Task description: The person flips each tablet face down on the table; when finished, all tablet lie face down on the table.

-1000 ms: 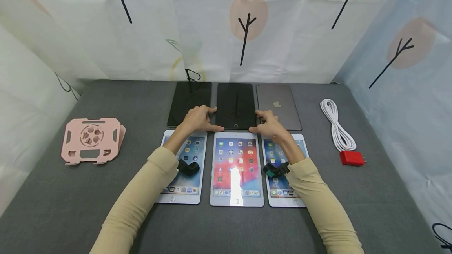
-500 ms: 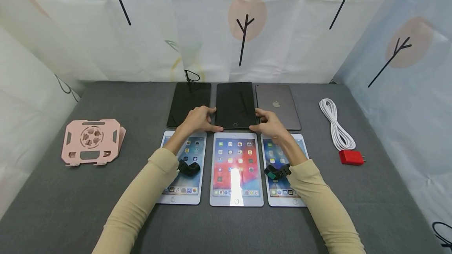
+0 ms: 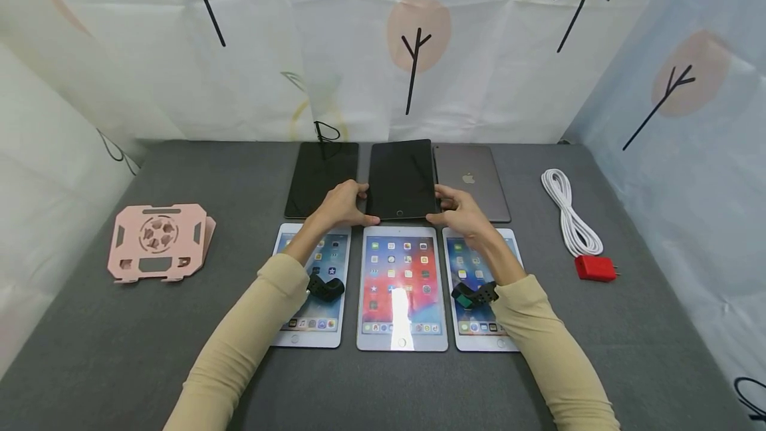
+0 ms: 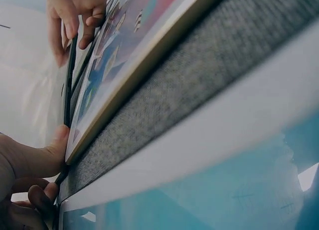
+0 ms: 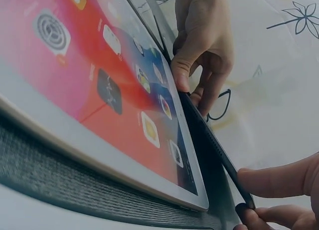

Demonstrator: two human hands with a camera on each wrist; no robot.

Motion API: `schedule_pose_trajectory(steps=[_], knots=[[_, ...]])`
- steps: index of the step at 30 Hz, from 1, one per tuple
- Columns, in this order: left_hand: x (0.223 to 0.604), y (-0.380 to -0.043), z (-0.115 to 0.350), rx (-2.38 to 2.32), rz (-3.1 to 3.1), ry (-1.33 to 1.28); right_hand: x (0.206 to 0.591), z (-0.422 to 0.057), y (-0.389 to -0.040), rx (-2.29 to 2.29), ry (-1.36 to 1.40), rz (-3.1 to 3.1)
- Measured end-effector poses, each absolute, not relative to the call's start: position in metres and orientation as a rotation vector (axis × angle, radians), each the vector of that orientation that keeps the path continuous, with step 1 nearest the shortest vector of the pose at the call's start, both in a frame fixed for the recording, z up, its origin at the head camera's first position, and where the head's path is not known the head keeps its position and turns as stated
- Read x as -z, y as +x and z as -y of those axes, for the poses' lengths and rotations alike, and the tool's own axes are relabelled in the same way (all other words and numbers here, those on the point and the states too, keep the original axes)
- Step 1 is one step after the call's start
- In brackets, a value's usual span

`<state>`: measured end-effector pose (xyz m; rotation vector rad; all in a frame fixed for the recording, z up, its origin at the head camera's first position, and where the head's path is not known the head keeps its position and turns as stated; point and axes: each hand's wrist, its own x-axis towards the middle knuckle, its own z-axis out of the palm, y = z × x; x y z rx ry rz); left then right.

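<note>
In the head view a black-screened tablet [image 3: 401,178] lies in the middle of the back row. My left hand [image 3: 344,206] grips its near left corner, thumb along the near edge. The near right corner is held by my right hand [image 3: 461,213] in the same way. Both wrist views show thumb and fingers on either side of the thin tablet edge [image 5: 219,149], which sits raised at a slant above the cloth. Just in front lies a white tablet [image 3: 402,285] with a lit home screen. A dark tablet [image 3: 320,175] and a grey Apple-backed tablet [image 3: 473,178] flank the held one.
Two more lit white tablets, one left [image 3: 317,285] and one right [image 3: 479,324], lie partly under my forearms. A pink folding stand [image 3: 157,241] is at the left. A coiled white cable [image 3: 571,215] and a red plug adapter [image 3: 595,268] lie at the right. Printed cloth hangs behind.
The middle black tablet has come up slightly off the cloth and shifted a little to the right. Both hands have kept their grip on its near corners.
</note>
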<state>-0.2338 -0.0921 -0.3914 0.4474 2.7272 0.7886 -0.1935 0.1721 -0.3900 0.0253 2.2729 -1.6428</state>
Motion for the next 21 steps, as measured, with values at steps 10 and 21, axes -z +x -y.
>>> schedule_pose_trajectory(steps=[10, 21], knots=[[0.393, -0.235, 0.082, -0.879, -2.676, 0.462, 0.387, -0.182, -0.187, 1.712, 0.005, -2.257], [0.398, -0.234, 0.061, -1.012, -2.628, 0.496, 0.376, -0.195, -0.179, 1.838, -0.019, -2.26]])
